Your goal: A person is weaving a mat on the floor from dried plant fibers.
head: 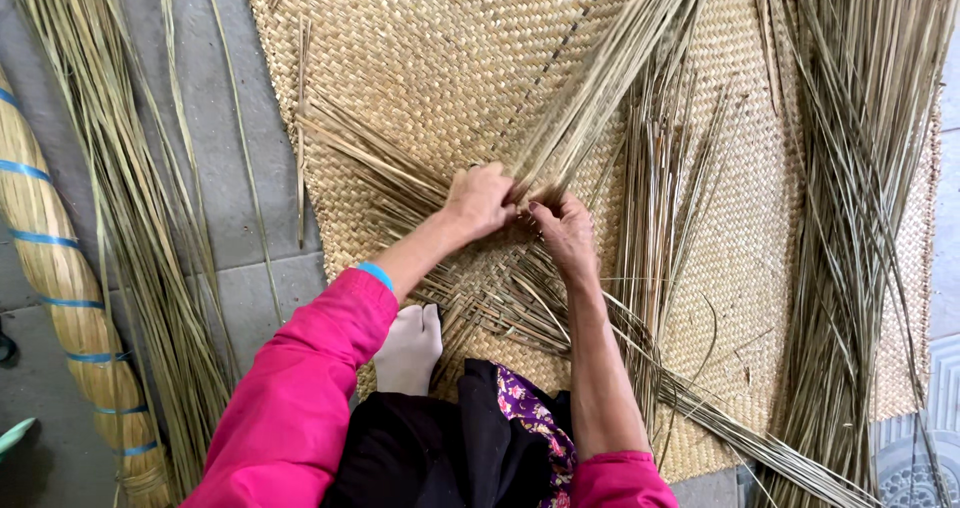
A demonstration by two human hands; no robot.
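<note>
A large woven straw mat (pixel 420 48) lies on the floor in front of me. My left hand (pixel 480 200) is closed on a bundle of loose straw strands (pixel 610 68) that run up and to the right from the weave. Close beside it, my right hand (pixel 568 233) pinches strands at the same spot, fingers curled. Unwoven strand ends (pixel 370 163) fan out to the left of my hands. Both sleeves are bright pink. My foot in a white sock (pixel 410 348) rests on the mat's near edge.
Loose long reeds (pixel 140 218) lie on the grey floor at the left, next to a rolled mat tied with blue bands (pixel 60 278). More loose reeds (pixel 860 218) are piled across the mat's right side. A patterned tile (pixel 915 468) shows at bottom right.
</note>
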